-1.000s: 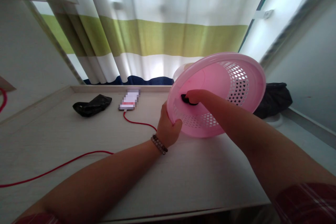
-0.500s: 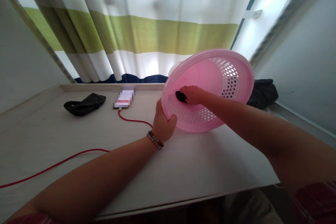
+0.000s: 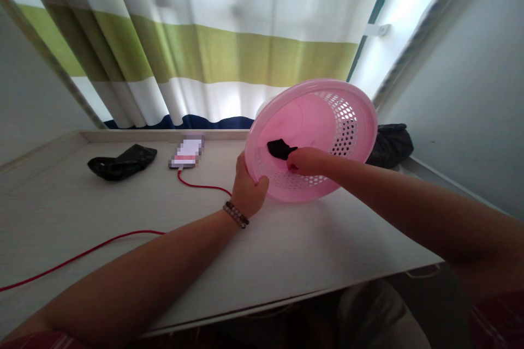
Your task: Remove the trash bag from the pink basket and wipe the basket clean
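Observation:
A pink plastic basket [image 3: 311,83] with a perforated wall is tilted so that its mouth faces me. My left hand [image 3: 249,188] grips its left rim, the thumb on the near side and the other fingers behind. Inside the basket, my right hand [image 3: 305,162] is closed at the right end of a small black cloth [image 3: 279,149]. The rest of that cloth lies against the basket's inner surface, and its exact kind cannot be made out.
On the white desk [image 3: 196,272], a crumpled black plastic bag [image 3: 123,162] lies at the left. A phone [image 3: 188,151] with a red cable [image 3: 204,186] lies beside it. Another black bag [image 3: 391,144] sits behind the basket at right. A striped curtain [image 3: 229,54] hangs behind.
My right hand has shifted down and right relative to the basket, uncovering more of the black cloth. My left hand keeps its hold on the rim. The whole view has shifted slightly.

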The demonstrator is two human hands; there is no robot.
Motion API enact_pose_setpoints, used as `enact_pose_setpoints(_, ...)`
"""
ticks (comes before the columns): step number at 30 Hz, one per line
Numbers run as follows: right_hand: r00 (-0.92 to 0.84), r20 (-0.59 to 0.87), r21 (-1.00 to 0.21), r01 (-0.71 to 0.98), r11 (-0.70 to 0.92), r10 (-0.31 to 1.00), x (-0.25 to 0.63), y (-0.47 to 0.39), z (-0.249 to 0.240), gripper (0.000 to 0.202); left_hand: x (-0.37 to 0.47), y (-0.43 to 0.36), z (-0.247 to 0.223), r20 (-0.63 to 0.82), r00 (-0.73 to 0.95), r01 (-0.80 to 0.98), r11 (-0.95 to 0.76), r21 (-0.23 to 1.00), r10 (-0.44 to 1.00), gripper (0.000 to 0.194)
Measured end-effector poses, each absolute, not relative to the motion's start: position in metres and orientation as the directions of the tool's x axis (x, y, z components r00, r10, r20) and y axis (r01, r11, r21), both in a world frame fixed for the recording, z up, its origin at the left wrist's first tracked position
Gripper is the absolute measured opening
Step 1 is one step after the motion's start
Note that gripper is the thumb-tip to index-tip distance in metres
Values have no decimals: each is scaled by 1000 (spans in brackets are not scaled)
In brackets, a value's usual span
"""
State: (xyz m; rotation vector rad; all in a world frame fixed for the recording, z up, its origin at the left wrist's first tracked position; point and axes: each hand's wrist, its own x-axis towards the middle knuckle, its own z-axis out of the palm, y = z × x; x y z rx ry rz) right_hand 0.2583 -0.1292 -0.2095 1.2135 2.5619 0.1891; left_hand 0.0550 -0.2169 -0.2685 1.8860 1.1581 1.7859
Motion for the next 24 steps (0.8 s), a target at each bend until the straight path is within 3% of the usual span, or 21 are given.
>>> enact_pose_setpoints(8,-598,-195,244,738,629,777,260,-134,-212,25,56,-218,-268,700,-105,339,-637,693,706,66)
enact_pose_setpoints(14,-611,-193,175,749,639,768,261,-142,-207,19,56,-217,-268,708,-112,340,-643,686,697,66)
enact_pose_setpoints(20,-629,-201,-67,774,630,751,262,-166,-180,17,55,-217,-268,702,-95,339,-641,689,705,66)
enact_pose_setpoints(24,-618,-433,-366,786,499,656,267,-188,-152,27,56,-217,-268,700,-106,333,-638,694,706,66)
